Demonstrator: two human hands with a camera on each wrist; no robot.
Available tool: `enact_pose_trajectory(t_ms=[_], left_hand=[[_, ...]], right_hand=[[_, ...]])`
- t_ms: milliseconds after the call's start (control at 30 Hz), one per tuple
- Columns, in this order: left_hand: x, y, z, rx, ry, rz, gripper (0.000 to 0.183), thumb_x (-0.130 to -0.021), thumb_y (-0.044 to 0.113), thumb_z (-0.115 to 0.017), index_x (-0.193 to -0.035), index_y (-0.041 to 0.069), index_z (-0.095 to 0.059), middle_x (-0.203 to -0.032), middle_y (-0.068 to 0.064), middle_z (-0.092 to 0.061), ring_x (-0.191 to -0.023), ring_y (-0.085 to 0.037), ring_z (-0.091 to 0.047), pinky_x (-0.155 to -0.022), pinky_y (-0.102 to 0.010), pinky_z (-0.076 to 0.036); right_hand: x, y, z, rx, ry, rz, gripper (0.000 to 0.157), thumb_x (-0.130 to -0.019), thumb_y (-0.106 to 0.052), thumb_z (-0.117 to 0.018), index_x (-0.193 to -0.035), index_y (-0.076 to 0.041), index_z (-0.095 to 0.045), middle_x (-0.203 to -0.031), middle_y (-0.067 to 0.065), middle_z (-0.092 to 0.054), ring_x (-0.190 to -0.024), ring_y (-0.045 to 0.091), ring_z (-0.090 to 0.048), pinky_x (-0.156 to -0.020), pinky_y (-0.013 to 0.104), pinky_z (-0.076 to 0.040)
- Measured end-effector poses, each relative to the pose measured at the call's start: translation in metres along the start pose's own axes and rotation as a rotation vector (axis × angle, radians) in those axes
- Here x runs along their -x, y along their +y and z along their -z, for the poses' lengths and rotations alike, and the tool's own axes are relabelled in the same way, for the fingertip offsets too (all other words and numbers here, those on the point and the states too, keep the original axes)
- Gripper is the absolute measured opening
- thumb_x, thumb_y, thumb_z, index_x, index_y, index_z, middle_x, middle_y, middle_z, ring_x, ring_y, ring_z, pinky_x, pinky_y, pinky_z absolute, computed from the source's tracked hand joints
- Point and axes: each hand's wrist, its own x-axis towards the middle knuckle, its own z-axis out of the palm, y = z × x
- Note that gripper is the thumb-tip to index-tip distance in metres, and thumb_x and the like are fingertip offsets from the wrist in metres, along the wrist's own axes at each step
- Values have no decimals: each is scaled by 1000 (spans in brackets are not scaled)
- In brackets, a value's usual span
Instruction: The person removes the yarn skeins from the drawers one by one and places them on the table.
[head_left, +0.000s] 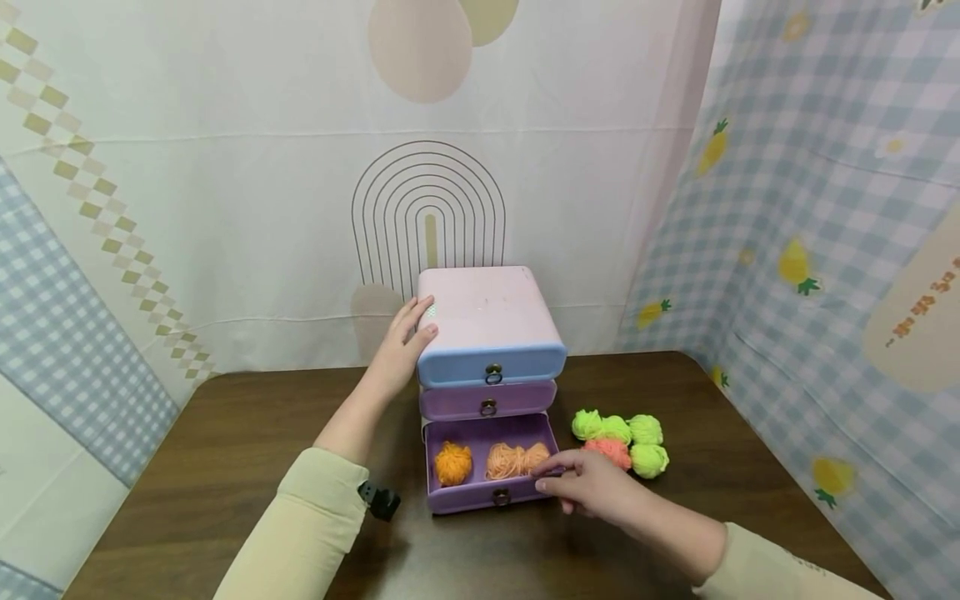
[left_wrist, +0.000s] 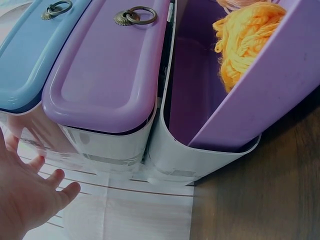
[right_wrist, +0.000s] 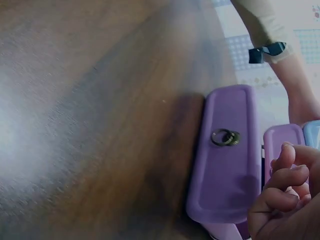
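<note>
A small drawer cabinet [head_left: 480,308] has a pink top, a blue top drawer, and two purple drawers below. Its bottom drawer [head_left: 491,497] is pulled out and holds an orange yarn ball [head_left: 453,464] and peach yarn [head_left: 516,460]. My left hand [head_left: 405,346] rests against the cabinet's left side with fingers spread; the left wrist view shows the hand [left_wrist: 32,192] beside the upper drawers. Over the bottom drawer's front right corner is my right hand [head_left: 588,483], close to the peach yarn. In the right wrist view its fingers [right_wrist: 282,197] are loosely bent, with nothing visible between them.
Right of the cabinet lie several neon green yarn balls [head_left: 645,429] and a coral yarn ball [head_left: 607,452], partly covered by my right hand. All stand on a dark wooden table [head_left: 270,425]. Patterned cloth [head_left: 285,208] hangs behind the table and at the sides.
</note>
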Motion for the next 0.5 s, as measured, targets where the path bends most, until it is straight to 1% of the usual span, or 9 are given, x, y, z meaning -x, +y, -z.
enact_pose_trajectory(t_ms=[100,200,300,400,500], left_hand=[[0,1,0,-3,1,1,57,-101,41,-49,-155,27,-35,-165,-11,-11,-150,-35,-10,-115,-60,-15],[0,1,1,-4,-1,-1,57,-101,41,-49,-155,27,-35,-165,-11,-11,-150,-35,-10,-115,-61,-15],[0,1,1,-4,-4,-2,57,-101,42,-49,-155,28,-35,-165,-11,-11,-150,-35,-9,-115,-61,-14],[0,1,1,-4,-8,-5,58,-102,42,-48,-156,28,-34,-165,-10,-11,-150,-35,-9,-115,-61,-14],[0,0,1,-5,-9,-6,58,-102,42,-48,-156,27,-34,-165,-11,-11,-150,-34,-10,-115,-61,-15]], right_hand=[[-3,-5,4,-6,11,0,37,-92,-26,-71,-120,-2,-69,-58,0,-57,-43,7,-36,-42,21,-32],[-6,-8,9,24,36,13,36,-92,-25,-71,-120,-2,-69,-58,1,-57,-43,7,-37,-42,22,-32],[-13,-11,15,115,71,51,33,-92,-28,-72,-117,-7,-72,-59,2,-58,-44,9,-42,-42,24,-37],[-23,-14,22,237,89,112,29,-91,-30,-73,-114,-11,-74,-60,6,-60,-48,16,-50,-45,28,-42],[-33,-16,27,316,69,145,27,-90,-30,-73,-113,-14,-74,-61,10,-61,-51,23,-56,-48,31,-45]])
